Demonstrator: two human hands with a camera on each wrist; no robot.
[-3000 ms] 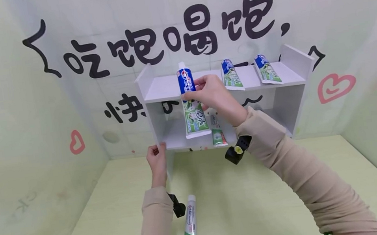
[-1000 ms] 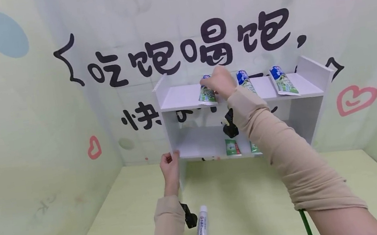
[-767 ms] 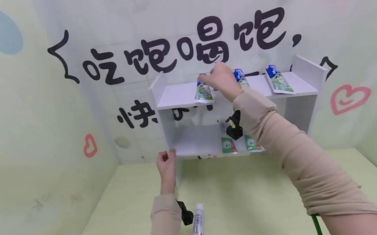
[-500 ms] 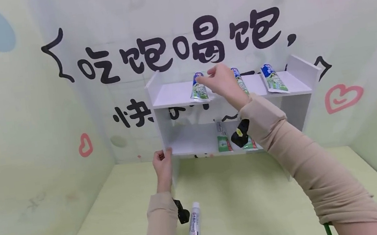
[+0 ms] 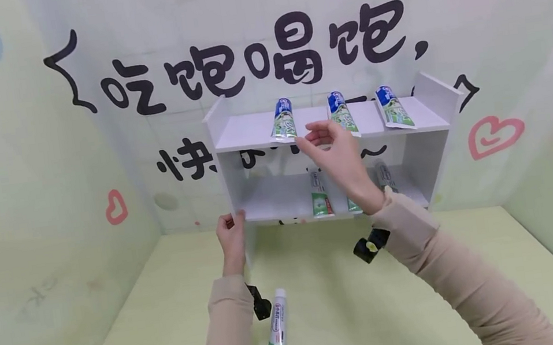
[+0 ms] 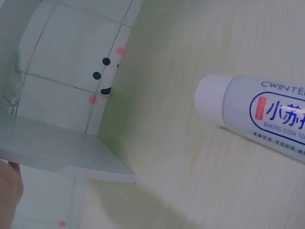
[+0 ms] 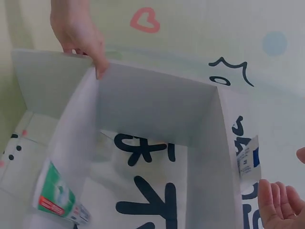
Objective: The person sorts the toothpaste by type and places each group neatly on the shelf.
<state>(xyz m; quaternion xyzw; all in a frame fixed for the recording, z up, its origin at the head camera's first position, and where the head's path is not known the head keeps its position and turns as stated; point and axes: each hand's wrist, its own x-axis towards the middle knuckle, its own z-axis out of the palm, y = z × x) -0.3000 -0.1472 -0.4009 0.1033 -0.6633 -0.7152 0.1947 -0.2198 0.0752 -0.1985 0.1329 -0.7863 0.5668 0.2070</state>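
Observation:
My left hand [image 5: 232,239] grips the left side panel of a white two-tier shelf [image 5: 229,181]; in the right wrist view its thumb [image 7: 101,67] lies over the panel edge. In front of the upper tier, my right hand [image 5: 338,155] hovers with loosely bent fingers and nothing between them. Just behind its fingertips, a blue-and-green toothpaste tube [image 5: 283,122] lies on the upper tier at the left. Two matching toothpaste tubes, one in the middle [image 5: 338,107] and one at the right [image 5: 394,107], lie beside it; the hand partly covers the middle one.
On the lower tier lie silver-and-green toothpaste tubes [image 5: 319,195], some partly hidden by the right hand and arm. Another such baking soda toothpaste tube [image 5: 277,335] rests on the pale table [image 5: 346,303] beside the left forearm. A wall with black lettering stands behind the shelf.
The right hand first held the blue-and-green tube before the shelf, then laid it on the upper tier, let go and drew back, down and right. The left hand stayed on the panel.

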